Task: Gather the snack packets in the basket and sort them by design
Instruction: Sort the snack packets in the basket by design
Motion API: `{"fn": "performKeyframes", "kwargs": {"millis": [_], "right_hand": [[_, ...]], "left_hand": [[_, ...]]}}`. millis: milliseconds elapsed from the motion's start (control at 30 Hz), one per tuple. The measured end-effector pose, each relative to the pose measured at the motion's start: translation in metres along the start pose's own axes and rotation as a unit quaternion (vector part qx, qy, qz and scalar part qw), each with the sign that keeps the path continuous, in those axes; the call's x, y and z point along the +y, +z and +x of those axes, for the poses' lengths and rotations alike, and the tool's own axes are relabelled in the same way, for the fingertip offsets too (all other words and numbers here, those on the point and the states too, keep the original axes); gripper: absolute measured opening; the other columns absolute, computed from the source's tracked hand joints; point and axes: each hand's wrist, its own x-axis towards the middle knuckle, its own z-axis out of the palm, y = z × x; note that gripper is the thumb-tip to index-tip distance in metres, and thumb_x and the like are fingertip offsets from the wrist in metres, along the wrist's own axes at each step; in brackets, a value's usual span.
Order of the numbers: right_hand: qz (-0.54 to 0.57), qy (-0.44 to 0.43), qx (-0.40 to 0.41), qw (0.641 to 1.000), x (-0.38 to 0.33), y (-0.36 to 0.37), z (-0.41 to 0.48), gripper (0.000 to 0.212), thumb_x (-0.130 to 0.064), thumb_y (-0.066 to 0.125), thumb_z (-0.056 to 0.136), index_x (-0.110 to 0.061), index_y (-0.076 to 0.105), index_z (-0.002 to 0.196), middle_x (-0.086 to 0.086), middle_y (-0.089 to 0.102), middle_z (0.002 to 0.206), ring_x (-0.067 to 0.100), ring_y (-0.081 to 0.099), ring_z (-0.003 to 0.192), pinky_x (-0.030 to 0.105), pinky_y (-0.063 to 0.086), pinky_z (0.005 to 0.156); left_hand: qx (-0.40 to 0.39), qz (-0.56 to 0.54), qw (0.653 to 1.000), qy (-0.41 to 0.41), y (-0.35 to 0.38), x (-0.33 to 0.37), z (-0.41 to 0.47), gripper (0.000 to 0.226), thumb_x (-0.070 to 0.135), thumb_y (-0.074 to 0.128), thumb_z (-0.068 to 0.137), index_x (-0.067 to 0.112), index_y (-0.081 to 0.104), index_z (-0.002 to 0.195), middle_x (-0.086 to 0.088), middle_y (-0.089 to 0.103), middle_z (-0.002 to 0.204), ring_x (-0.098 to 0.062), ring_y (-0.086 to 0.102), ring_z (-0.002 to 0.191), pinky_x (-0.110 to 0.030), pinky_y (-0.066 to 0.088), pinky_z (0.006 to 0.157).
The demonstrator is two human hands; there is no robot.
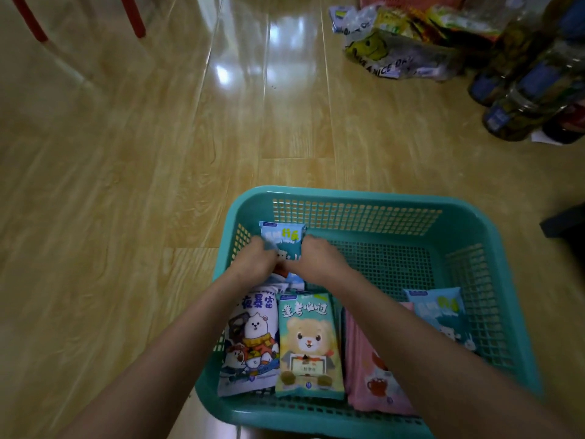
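1. Together, the left hand [253, 259] and right hand [313, 259] pinch a blue packet [283, 237] from either side, holding it upright against the far-left wall of the teal basket [357, 198].
2. Just nearer lie a white bear packet [251, 340] and a teal bear packet [308, 343] side by side, with pink packets [370, 369] beside them.
3. A matching blue packet at the right wall [440, 312] sits well apart; judging by design, the held one likely belongs with it, so keep its face readable while moving it.
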Motion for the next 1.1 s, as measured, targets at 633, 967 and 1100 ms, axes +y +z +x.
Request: {"fn": "performKeyframes", "kwargs": {"millis": [633, 967, 1100], "right_hand": [[0.435, -0.004, 0.196, 0.879, 0.068, -0.040, -0.053, 0.022, -0.024, 0.065, 0.086, -0.012, 0.055, 0.103, -0.010, 0.058, 0.089, 0.005, 0.057, 0.080, 0.022, 0.043, 0.064], [0.488, -0.030, 0.292, 0.822, 0.100, -0.045, -0.084, 0.014, -0.016, 0.066, 0.084, -0.020, 0.054, 0.092, -0.006, 0.061, 0.091, -0.008, 0.060, 0.074, 0.009, 0.049, 0.064], [0.487, -0.045, 0.315, 0.814, 0.107, -0.051, -0.102, 0.018, -0.013, 0.065, 0.083, -0.024, 0.053, 0.090, -0.008, 0.061, 0.091, -0.010, 0.061, 0.076, 0.008, 0.050, 0.065]], "left_hand": [[0.040, 0.154, 0.987, 0.004, 0.014, 0.003, 0.018, 0.061, 0.026, 0.072, 0.080, -0.002, 0.039, 0.123, -0.017, 0.056, 0.120, -0.031, 0.055, 0.109, -0.033, 0.044, 0.079], [0.010, -0.004, 0.998, 0.057, 0.021, 0.005, 0.024, 0.026, 0.015, 0.068, 0.083, 0.003, 0.052, 0.099, -0.017, 0.062, 0.103, -0.034, 0.062, 0.093, -0.048, 0.054, 0.081], [0.078, -0.101, 0.973, 0.194, 0.003, 0.027, -0.015, 0.019, 0.012, 0.061, 0.087, 0.004, 0.051, 0.101, -0.015, 0.065, 0.098, -0.033, 0.065, 0.088, -0.047, 0.055, 0.078]]}}
